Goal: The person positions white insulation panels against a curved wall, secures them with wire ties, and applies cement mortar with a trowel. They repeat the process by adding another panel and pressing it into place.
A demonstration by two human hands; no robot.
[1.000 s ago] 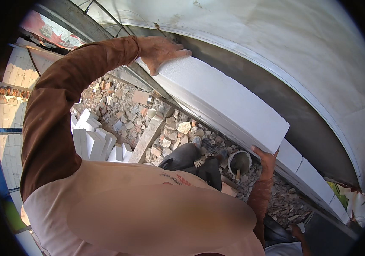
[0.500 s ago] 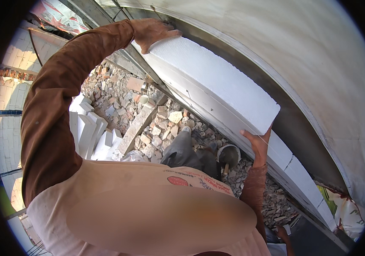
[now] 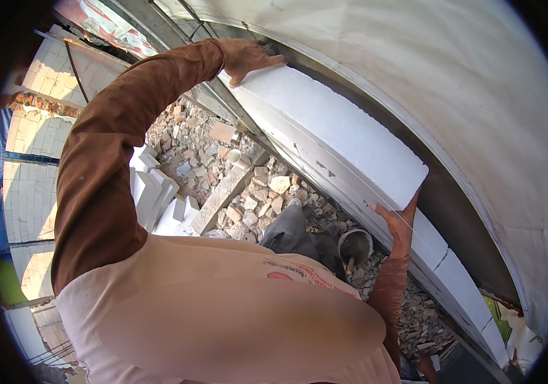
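A long white building block (image 3: 331, 121) lies along the line of a low white block wall (image 3: 456, 272). My left hand (image 3: 248, 59) grips the block's far left end, with the thumb on the near side and fingers over the top. At the near right end, my right hand (image 3: 399, 221) holds the corner from below, thumb spread along the near face. Whether the block rests fully on the course under it is hidden. A thin string (image 3: 351, 163) runs along the wall's near side, past the block's face.
Broken brick rubble (image 3: 190, 150) covers the ground. A bucket (image 3: 355, 248) with a handled tool stands near my legs. White blocks (image 3: 152, 192) are stacked at left, beside a plank (image 3: 222, 200). A pale tarp (image 3: 479, 115) hangs behind the wall. Another person's hand (image 3: 426, 368) shows lower right.
The view has shifted a little, so the scene sits further right and lower. Both hands keep their hold on the block, which stays in about the same place along the wall.
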